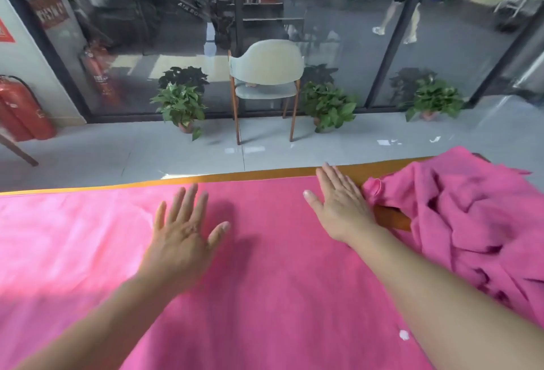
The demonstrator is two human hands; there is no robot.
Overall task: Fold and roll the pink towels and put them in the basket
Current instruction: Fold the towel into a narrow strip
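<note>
A large pink towel (pixel 265 275) lies spread flat over most of the wooden table (pixel 294 171). My left hand (pixel 182 231) rests palm down on it near the middle, fingers straight and spread. My right hand (pixel 338 201) lies flat on the towel's far right part, fingers straight, close to the table's far edge. A crumpled heap of pink towels (pixel 465 222) sits on the table at the right, touching the side of my right hand. No basket is in view.
Beyond the table's far edge is grey tiled floor with a pale chair (pixel 266 75), three potted plants (pixel 181 104) along a glass wall, and a red fire extinguisher (pixel 20 107) at the left. A person walks behind the glass.
</note>
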